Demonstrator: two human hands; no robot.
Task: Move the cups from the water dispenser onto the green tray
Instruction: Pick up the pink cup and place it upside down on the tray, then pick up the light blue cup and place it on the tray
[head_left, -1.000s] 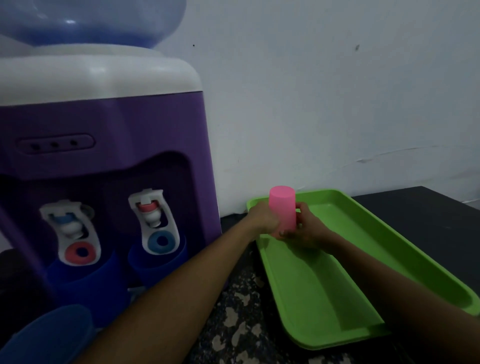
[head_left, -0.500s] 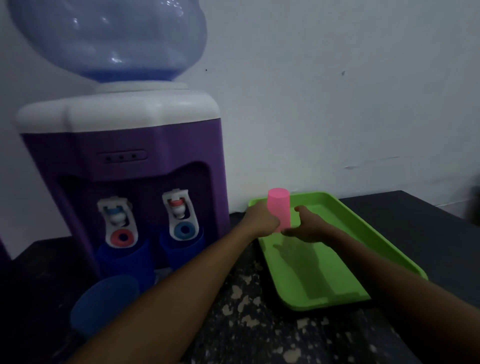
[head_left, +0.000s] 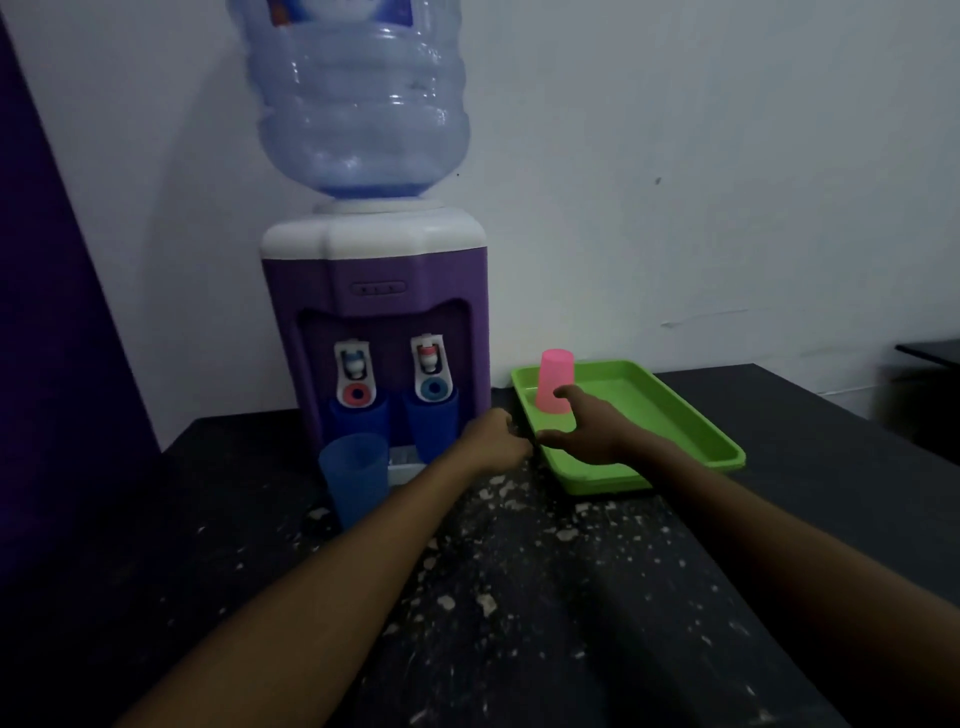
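A pink cup (head_left: 556, 379) stands upside down in the far left corner of the green tray (head_left: 696, 426). My right hand (head_left: 587, 431) hovers open just in front of it, fingers spread, holding nothing. My left hand (head_left: 496, 441) is a loose fist beside the tray's left rim, empty. The purple water dispenser (head_left: 376, 312) holds two dark blue cups, one (head_left: 358, 421) under the left tap and one (head_left: 432, 423) under the right tap. A lighter blue cup (head_left: 355, 478) stands on the counter in front of the dispenser.
A large blue water bottle (head_left: 358, 98) sits on top of the dispenser. The dark counter (head_left: 519, 597) is speckled with white flecks. A white wall runs behind, and a purple surface (head_left: 57, 312) fills the left edge.
Both hands have let go of the pink cup, which now stands on the tray. The hands have drawn back toward me, and the view has pulled back and up.
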